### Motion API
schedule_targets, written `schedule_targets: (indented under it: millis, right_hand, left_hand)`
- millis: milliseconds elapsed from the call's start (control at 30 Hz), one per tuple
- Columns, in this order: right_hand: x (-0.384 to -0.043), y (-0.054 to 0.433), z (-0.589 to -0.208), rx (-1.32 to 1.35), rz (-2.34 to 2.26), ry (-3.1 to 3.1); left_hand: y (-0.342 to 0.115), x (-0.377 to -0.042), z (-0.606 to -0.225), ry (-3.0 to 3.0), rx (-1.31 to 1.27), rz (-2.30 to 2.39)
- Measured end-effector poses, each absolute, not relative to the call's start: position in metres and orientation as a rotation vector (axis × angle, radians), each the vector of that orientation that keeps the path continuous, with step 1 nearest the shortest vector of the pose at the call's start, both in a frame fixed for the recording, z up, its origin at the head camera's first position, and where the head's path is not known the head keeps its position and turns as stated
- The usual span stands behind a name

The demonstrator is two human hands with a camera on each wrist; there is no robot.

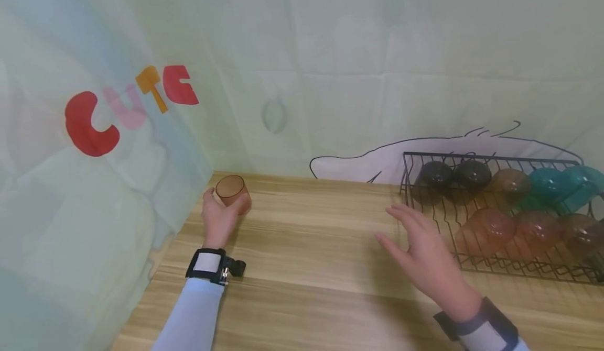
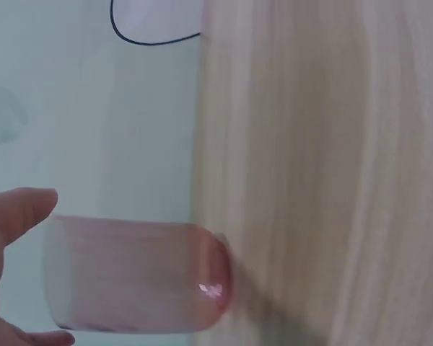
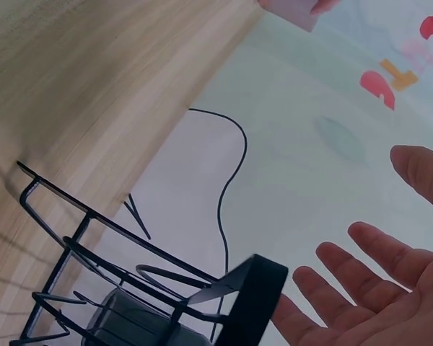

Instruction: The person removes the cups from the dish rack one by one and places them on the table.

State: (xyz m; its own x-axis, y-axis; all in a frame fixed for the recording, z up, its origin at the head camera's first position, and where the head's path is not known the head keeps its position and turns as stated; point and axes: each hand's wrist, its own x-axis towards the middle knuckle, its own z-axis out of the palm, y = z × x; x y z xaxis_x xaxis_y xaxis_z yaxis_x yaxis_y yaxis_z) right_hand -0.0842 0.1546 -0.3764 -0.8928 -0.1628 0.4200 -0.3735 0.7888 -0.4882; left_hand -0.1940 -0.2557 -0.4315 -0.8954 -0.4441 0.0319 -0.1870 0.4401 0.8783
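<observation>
A see-through pinkish-brown glass cup (image 1: 231, 189) stands upright on the wooden table (image 1: 302, 236), near its far left corner. My left hand (image 1: 219, 219) is spread around it, thumb on the right side and fingers on the left. In the left wrist view, the thumb and a fingertip lie on either side of the cup (image 2: 137, 274), right at the rim end, with a slim gap by the thumb. Over the table, just left of a black wire rack (image 1: 445, 220), hovers my right hand (image 1: 429, 259), holding nothing, thumb spread from the fingers.
Upside-down cups fill the rack: dark grey ones (image 1: 473, 175), teal ones (image 1: 549, 183) and several pinkish-brown ones (image 1: 491, 230). A pale printed curtain (image 1: 330, 78) hangs along the table's back and left edges. In the right wrist view the rack's frame (image 3: 144, 249) is close below the hand.
</observation>
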Motion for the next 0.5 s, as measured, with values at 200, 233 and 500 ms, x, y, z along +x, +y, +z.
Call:
schedule_targets:
  millis: [200,233,500]
  right_hand:
    - [-0.084,0.163,-0.369,0.437,0.811,-2.602]
    - [-0.083,0.165,-0.367,0.426,0.804,-2.608]
    - [-0.083,0.187,-0.344,0.293,0.678,-2.635]
  left_hand:
    - [-0.236,-0.184,-0.412,-2.399,0.437,-1.270]
    - [-0.232,-0.182,-0.408,-2.390,0.408,-1.247]
    - [-0.194,-0.161,-0.383,-2.361,0.143,-1.130]
